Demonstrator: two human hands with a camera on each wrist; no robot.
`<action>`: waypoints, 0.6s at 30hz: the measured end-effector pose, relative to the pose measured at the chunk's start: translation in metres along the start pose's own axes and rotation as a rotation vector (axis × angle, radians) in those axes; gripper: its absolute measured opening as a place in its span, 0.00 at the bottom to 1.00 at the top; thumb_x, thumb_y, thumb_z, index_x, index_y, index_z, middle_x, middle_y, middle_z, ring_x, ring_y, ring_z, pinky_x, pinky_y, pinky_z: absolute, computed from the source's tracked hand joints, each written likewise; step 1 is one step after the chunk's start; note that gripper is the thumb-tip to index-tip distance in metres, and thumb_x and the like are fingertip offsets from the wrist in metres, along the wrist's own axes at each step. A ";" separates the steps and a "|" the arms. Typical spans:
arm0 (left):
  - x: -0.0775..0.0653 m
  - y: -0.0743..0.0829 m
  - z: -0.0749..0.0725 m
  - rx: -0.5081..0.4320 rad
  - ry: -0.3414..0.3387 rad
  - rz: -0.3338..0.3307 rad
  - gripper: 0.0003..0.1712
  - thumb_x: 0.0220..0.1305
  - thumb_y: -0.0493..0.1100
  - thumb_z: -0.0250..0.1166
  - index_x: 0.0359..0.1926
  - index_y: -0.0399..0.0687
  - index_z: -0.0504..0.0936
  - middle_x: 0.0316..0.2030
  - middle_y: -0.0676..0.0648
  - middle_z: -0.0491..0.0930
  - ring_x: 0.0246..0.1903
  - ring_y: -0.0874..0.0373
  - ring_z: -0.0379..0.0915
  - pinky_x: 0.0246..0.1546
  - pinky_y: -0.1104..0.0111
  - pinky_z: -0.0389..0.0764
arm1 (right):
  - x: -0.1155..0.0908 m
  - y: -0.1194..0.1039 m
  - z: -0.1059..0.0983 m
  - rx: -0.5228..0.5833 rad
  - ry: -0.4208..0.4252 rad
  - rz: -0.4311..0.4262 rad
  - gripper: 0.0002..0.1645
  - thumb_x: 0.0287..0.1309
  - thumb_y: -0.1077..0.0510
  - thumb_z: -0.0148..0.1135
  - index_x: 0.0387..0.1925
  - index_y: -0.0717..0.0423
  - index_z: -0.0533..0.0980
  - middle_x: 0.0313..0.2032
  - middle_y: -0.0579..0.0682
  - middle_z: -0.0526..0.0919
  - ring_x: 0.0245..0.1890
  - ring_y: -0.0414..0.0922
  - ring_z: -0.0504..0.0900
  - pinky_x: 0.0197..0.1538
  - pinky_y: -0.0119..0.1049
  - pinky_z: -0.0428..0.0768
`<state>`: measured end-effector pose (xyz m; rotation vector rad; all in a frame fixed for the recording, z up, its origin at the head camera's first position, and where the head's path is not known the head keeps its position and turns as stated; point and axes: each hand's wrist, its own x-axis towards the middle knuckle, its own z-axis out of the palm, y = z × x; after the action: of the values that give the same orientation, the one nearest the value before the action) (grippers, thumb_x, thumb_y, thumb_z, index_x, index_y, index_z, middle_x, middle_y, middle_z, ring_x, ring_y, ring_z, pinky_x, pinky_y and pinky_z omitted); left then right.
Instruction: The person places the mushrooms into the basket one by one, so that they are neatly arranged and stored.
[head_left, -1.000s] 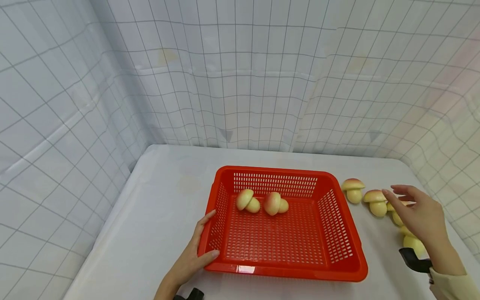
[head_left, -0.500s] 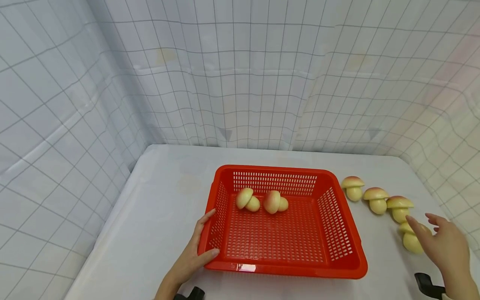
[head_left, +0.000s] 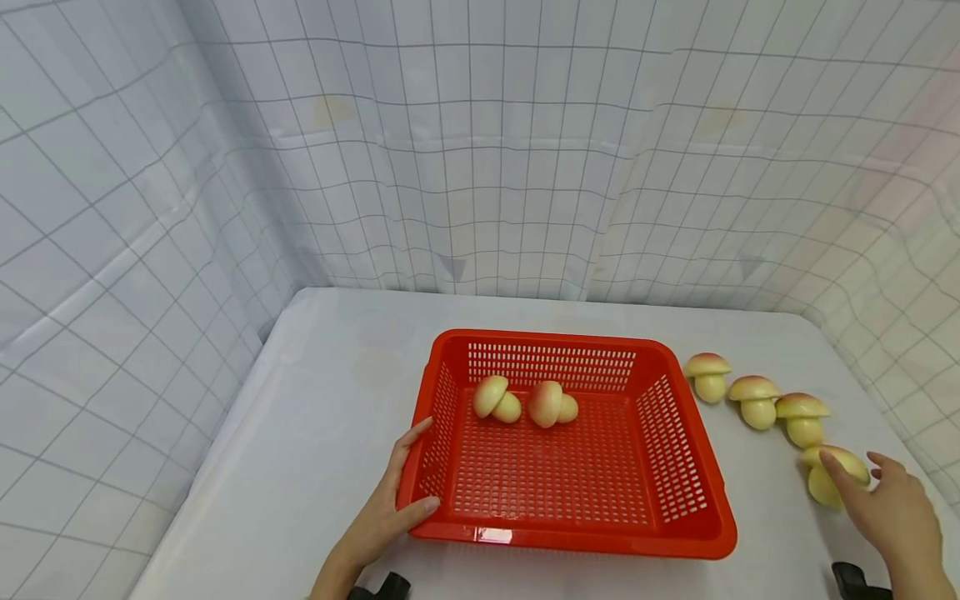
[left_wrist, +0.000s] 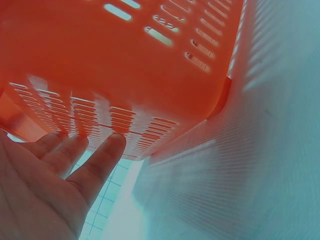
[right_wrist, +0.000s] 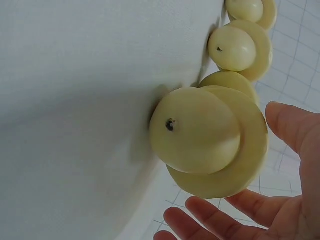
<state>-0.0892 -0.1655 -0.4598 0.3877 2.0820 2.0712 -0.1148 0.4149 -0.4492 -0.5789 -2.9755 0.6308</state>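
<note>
A red plastic basket (head_left: 577,546) with slotted walls stands mid-table, holding a toy mushroom (head_left: 492,398) and a second toy mushroom (head_left: 550,405) lying on their sides. My left hand (head_left: 382,508) holds its front left corner, thumb over the rim; in the left wrist view the fingers (left_wrist: 102,160) lie against the outer wall. At the right, my right hand (head_left: 892,508) is spread around the nearest toy mushroom (right_wrist: 195,132), yellowish with a rounded stem. Thumb and fingers stand on opposite sides of its cap; I cannot tell whether they touch it.
More toy mushrooms form a slanting row right of the basket: one at the back (head_left: 707,377), one in the middle (head_left: 756,402), one nearer (head_left: 802,419). The white-covered table (head_left: 300,450) is enclosed by white grid-patterned curtains (head_left: 487,167).
My right hand has moved right and toward me, from above the row's middle to the nearest mushroom. The left hand and basket have stayed put.
</note>
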 end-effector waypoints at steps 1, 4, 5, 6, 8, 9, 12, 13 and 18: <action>0.000 0.000 0.000 0.000 0.000 0.000 0.47 0.57 0.37 0.61 0.73 0.61 0.48 0.67 0.39 0.49 0.55 0.34 0.60 0.44 0.56 0.78 | 0.001 0.000 0.001 0.000 -0.015 0.010 0.51 0.65 0.37 0.47 0.58 0.86 0.54 0.49 0.84 0.62 0.42 0.76 0.68 0.36 0.62 0.71; 0.000 0.000 0.000 0.000 -0.001 -0.003 0.47 0.57 0.38 0.61 0.72 0.61 0.48 0.67 0.39 0.48 0.55 0.34 0.60 0.44 0.56 0.78 | 0.002 0.002 0.003 0.005 -0.071 0.041 0.52 0.65 0.36 0.44 0.60 0.85 0.51 0.51 0.85 0.60 0.44 0.76 0.67 0.38 0.63 0.71; 0.000 0.000 0.000 0.000 0.000 -0.005 0.47 0.57 0.38 0.61 0.72 0.62 0.48 0.67 0.39 0.49 0.55 0.34 0.60 0.44 0.56 0.78 | 0.002 0.002 0.004 0.010 -0.088 0.047 0.53 0.65 0.35 0.43 0.60 0.85 0.50 0.52 0.85 0.59 0.45 0.77 0.66 0.39 0.64 0.70; 0.000 0.000 0.000 0.000 0.000 -0.006 0.47 0.57 0.38 0.61 0.72 0.62 0.48 0.67 0.40 0.49 0.55 0.34 0.60 0.44 0.56 0.78 | 0.002 0.001 0.004 0.015 -0.096 0.053 0.53 0.66 0.35 0.43 0.61 0.85 0.50 0.53 0.85 0.58 0.46 0.78 0.65 0.40 0.65 0.69; 0.000 0.000 0.000 -0.002 0.002 -0.009 0.47 0.56 0.38 0.62 0.72 0.63 0.48 0.67 0.39 0.49 0.55 0.34 0.60 0.44 0.56 0.78 | 0.002 0.001 0.005 0.024 -0.117 0.071 0.54 0.66 0.34 0.42 0.61 0.84 0.49 0.54 0.84 0.57 0.49 0.78 0.62 0.44 0.67 0.67; 0.000 0.000 0.000 -0.003 0.002 -0.011 0.47 0.56 0.38 0.62 0.72 0.63 0.48 0.67 0.39 0.49 0.55 0.34 0.60 0.44 0.56 0.78 | 0.002 0.000 0.005 0.030 -0.124 0.075 0.54 0.65 0.34 0.41 0.62 0.84 0.48 0.55 0.84 0.57 0.50 0.79 0.61 0.45 0.67 0.66; 0.000 0.000 0.000 -0.004 0.002 -0.014 0.47 0.56 0.38 0.62 0.72 0.63 0.48 0.67 0.39 0.49 0.55 0.34 0.60 0.44 0.56 0.78 | 0.003 -0.001 0.006 0.032 -0.131 0.117 0.55 0.65 0.33 0.41 0.62 0.84 0.49 0.56 0.84 0.57 0.52 0.79 0.59 0.49 0.67 0.64; 0.000 0.000 0.000 -0.003 0.003 -0.014 0.47 0.56 0.38 0.62 0.72 0.63 0.48 0.67 0.39 0.49 0.55 0.34 0.60 0.44 0.56 0.78 | 0.002 -0.001 0.006 0.030 -0.131 0.128 0.55 0.64 0.32 0.41 0.62 0.84 0.49 0.55 0.84 0.57 0.51 0.78 0.60 0.49 0.67 0.64; 0.000 -0.001 0.000 -0.004 0.003 -0.012 0.47 0.56 0.38 0.62 0.72 0.61 0.48 0.66 0.38 0.49 0.55 0.34 0.61 0.44 0.56 0.78 | 0.002 -0.001 0.008 0.024 -0.134 0.174 0.57 0.63 0.30 0.41 0.62 0.82 0.50 0.54 0.80 0.64 0.48 0.77 0.65 0.47 0.63 0.68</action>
<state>-0.0893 -0.1651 -0.4605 0.3708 2.0764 2.0705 -0.1176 0.4118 -0.4563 -0.8320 -3.0588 0.7447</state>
